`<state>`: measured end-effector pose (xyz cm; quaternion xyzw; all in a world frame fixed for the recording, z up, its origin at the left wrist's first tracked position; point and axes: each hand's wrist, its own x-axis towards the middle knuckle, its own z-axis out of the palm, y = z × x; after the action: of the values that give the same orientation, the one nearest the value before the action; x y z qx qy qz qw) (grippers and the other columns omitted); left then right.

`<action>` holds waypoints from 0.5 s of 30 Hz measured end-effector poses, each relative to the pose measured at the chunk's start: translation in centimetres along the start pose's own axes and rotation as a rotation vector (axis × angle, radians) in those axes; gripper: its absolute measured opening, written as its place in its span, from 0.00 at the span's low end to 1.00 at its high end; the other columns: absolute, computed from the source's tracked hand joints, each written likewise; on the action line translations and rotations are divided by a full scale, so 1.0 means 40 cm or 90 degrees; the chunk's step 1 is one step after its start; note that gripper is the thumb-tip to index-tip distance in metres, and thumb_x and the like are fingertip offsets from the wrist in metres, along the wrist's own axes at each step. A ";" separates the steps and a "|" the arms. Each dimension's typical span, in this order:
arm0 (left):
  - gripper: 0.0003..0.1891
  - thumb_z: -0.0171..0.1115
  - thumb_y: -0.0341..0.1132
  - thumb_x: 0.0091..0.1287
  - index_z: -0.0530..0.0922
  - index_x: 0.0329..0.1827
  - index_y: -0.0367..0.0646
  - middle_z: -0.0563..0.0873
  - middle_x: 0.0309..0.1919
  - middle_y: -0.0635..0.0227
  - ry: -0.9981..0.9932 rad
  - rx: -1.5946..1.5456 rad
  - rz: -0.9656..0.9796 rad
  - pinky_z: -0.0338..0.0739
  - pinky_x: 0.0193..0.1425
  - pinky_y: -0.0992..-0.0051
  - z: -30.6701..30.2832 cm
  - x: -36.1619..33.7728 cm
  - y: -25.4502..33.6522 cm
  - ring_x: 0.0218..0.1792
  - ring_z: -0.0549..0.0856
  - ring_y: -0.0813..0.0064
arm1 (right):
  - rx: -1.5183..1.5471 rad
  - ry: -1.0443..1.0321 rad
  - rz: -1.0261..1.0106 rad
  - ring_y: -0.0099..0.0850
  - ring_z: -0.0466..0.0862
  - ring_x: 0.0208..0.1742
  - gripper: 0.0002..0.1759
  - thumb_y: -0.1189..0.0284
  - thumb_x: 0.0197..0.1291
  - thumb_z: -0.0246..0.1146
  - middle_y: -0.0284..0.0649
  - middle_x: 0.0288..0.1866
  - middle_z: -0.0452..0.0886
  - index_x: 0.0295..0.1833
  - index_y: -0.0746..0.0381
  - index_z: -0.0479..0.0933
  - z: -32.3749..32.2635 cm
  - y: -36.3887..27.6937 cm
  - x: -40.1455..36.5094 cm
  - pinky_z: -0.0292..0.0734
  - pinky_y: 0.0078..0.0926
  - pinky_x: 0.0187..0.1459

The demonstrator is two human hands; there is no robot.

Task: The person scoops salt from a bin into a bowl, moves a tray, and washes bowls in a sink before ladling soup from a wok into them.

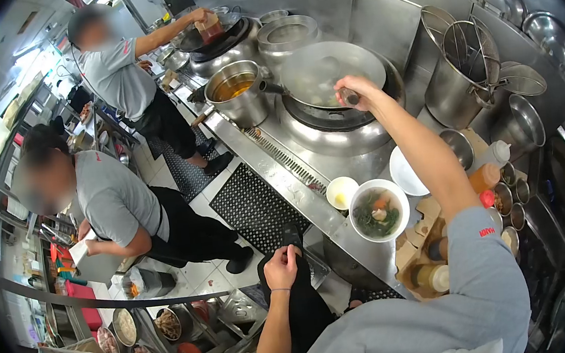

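Observation:
My right hand [360, 92] reaches over the near rim of a large steaming wok [366, 66] and is closed around a dark-handled cooking utensil [351, 98]. The utensil's working end cannot be made out. Pale pieces of food [322, 96] lie in the wok, blurred by steam. Down in front of my body, my left hand [281, 269] is closed, fingers curled; whatever it may hold is hidden. On the counter below my right arm is a white bowl of soup [377, 212] with leafy greens and orange pieces. A small cup of pale yellow contents [341, 193] stands beside it.
A pot of amber liquid [236, 95] stands left of the wok. Strainers fill a tall steel pot [452, 90] at right, near squeeze bottles [485, 176] and a cardboard box [417, 248]. One co-worker [117, 77] tends another wok; a second [116, 201] stands behind, at left.

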<state>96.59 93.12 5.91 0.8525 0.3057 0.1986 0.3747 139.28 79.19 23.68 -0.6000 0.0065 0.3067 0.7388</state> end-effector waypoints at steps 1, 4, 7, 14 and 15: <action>0.14 0.65 0.42 0.66 0.85 0.35 0.38 0.84 0.18 0.60 0.002 0.000 0.003 0.77 0.25 0.74 -0.001 0.002 0.002 0.18 0.84 0.71 | 0.032 -0.001 0.000 0.30 0.79 0.25 0.08 0.80 0.57 0.59 0.42 0.30 0.76 0.40 0.67 0.67 0.009 -0.008 -0.004 0.80 0.25 0.24; 0.13 0.64 0.43 0.66 0.85 0.34 0.41 0.84 0.17 0.61 0.008 -0.008 0.000 0.76 0.24 0.72 -0.004 0.000 0.014 0.18 0.84 0.69 | 0.120 -0.041 0.019 0.29 0.79 0.25 0.09 0.82 0.55 0.60 0.42 0.29 0.75 0.38 0.65 0.67 0.006 -0.006 0.021 0.81 0.23 0.24; 0.13 0.64 0.43 0.66 0.85 0.34 0.41 0.84 0.17 0.61 0.010 -0.013 -0.006 0.76 0.24 0.73 -0.009 -0.002 0.016 0.18 0.84 0.69 | 0.167 -0.085 0.044 0.28 0.79 0.25 0.09 0.83 0.55 0.61 0.41 0.29 0.75 0.37 0.64 0.67 0.017 0.011 0.040 0.81 0.22 0.24; 0.14 0.64 0.44 0.66 0.86 0.34 0.42 0.85 0.18 0.61 -0.009 0.034 -0.004 0.77 0.25 0.72 -0.007 0.008 0.016 0.19 0.85 0.67 | 0.379 -0.143 0.000 0.29 0.79 0.25 0.07 0.84 0.54 0.61 0.41 0.28 0.75 0.32 0.66 0.69 0.030 0.052 0.088 0.84 0.22 0.26; 0.14 0.64 0.45 0.66 0.86 0.34 0.42 0.85 0.19 0.61 -0.009 0.045 0.000 0.77 0.25 0.71 -0.003 0.008 0.011 0.19 0.85 0.67 | 0.423 -0.161 -0.010 0.29 0.79 0.25 0.07 0.84 0.53 0.61 0.41 0.28 0.75 0.32 0.67 0.69 0.020 0.049 0.089 0.84 0.22 0.27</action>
<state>96.90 93.18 6.35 0.8666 0.3100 0.1817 0.3463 141.00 81.67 20.83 -0.2844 0.0097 0.3537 0.8910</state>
